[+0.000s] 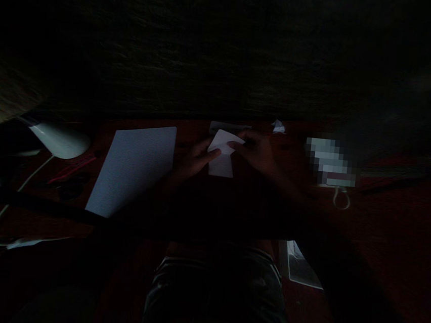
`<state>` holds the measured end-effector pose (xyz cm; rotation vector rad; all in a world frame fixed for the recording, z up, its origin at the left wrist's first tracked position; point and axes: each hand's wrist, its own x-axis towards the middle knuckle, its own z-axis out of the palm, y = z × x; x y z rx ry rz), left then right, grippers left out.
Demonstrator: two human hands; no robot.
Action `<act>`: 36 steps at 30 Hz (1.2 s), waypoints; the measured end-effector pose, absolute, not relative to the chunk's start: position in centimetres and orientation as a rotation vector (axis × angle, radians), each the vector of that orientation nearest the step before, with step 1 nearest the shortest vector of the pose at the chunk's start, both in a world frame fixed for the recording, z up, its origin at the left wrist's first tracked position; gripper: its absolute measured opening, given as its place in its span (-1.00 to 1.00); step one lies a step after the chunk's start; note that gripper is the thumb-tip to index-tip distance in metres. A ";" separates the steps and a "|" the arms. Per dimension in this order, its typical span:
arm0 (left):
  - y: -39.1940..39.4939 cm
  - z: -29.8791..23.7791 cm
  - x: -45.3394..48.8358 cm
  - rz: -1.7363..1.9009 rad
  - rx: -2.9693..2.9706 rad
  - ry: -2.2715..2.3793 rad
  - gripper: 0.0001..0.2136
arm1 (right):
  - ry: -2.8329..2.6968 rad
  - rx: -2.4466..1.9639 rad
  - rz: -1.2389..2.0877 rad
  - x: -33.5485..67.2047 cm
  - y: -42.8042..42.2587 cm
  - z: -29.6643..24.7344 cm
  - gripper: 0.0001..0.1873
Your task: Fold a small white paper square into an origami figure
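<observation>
Both of my hands hold a small piece of white paper (223, 139) that looks folded, just above a dark reddish table. My left hand (196, 160) pinches its lower left edge, with the thumb on top. At the right side my right hand (258, 151) grips it, fingers bent over the edge. A pale paper flap (221, 167) shows below the held piece; whether the two are joined I cannot tell. Behind my hands lies a dim pale strip (221, 126). The picture is very dark, so finger details are partly lost.
To the left lies a large white sheet (139, 164). Farther left are a white cone-shaped object (63, 142), a cord (33, 174) and a reddish long item (72, 167). A crumpled paper scrap (279, 127) sits back right, near a blurred-out pale object (329, 162) with a cable loop.
</observation>
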<state>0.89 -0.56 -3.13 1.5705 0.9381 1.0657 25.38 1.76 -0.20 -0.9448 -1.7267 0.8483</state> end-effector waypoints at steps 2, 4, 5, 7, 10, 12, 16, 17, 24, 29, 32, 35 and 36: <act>-0.2 -3.4 0.7 1.037 1.584 0.970 -0.44 | -1.695 -0.959 0.837 25.4 1.9 -0.4 -0.48; 0.0 -3.7 0.7 1.025 1.564 0.955 -0.47 | -1.654 -0.973 0.817 25.4 2.1 -0.5 -0.50; 0.0 -3.8 0.7 1.032 1.540 0.939 -0.49 | -1.632 -0.980 0.809 25.4 2.2 -0.6 -0.51; 0.1 -3.9 0.9 1.065 1.482 0.912 -0.49 | -1.590 -0.984 0.805 25.4 2.3 -0.8 -0.53; 0.1 -4.0 1.2 1.124 1.419 0.892 -0.46 | -1.561 -0.976 0.840 25.2 2.3 -1.0 -0.49; 0.2 -4.0 1.3 1.134 1.404 0.878 -0.44 | -1.580 -0.985 0.872 24.9 2.2 -1.1 -0.46; 0.1 -4.0 1.3 1.079 1.477 0.846 -0.37 | -1.662 -1.013 0.905 24.7 2.0 -1.2 -0.44; 0.1 -4.0 1.3 1.068 1.501 0.844 -0.34 | -1.682 -1.015 0.895 24.7 2.0 -1.3 -0.44; 0.0 -4.6 1.5 1.054 1.511 0.888 -0.18 | -1.858 -1.060 0.729 24.4 1.7 -2.1 -0.58; 0.0 -4.4 1.6 1.094 1.416 0.876 -0.27 | -1.963 -1.062 0.598 23.9 1.7 -3.0 -0.69; -0.2 -3.9 1.9 1.155 1.261 0.835 -0.44 | -1.984 -1.053 0.522 23.9 1.8 -3.1 -0.64; -0.5 -3.0 2.4 1.181 1.102 0.763 -0.46 | -1.995 -1.010 0.484 23.9 1.7 -2.9 -0.60; -0.5 -2.7 2.6 1.186 1.050 0.730 -0.46 | -1.997 -0.990 0.481 23.9 1.7 -2.9 -0.59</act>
